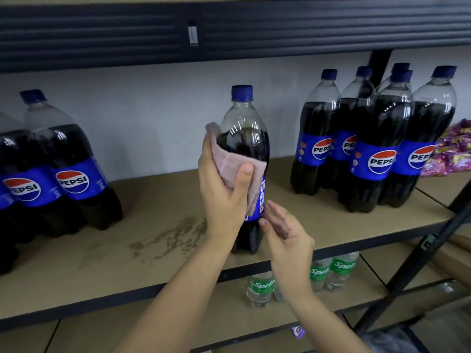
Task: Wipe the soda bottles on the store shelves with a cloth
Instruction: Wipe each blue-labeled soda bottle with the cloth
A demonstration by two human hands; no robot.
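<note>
On shelf point(178, 200) — nine Pepsi bottles point(244, 149)

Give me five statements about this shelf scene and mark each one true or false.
1. The left hand presses a pink cloth against the middle Pepsi bottle. True.
2. That bottle's cap is off. False: its blue cap is on.
3. The right hand grips the bottle's neck. False: its fingers are loosely open, low beside the bottle.
4. Sprite bottles stand on the shelf below. True.
5. The tan shelf board is spotless. False: a dark stain lies left of the bottle.
</note>
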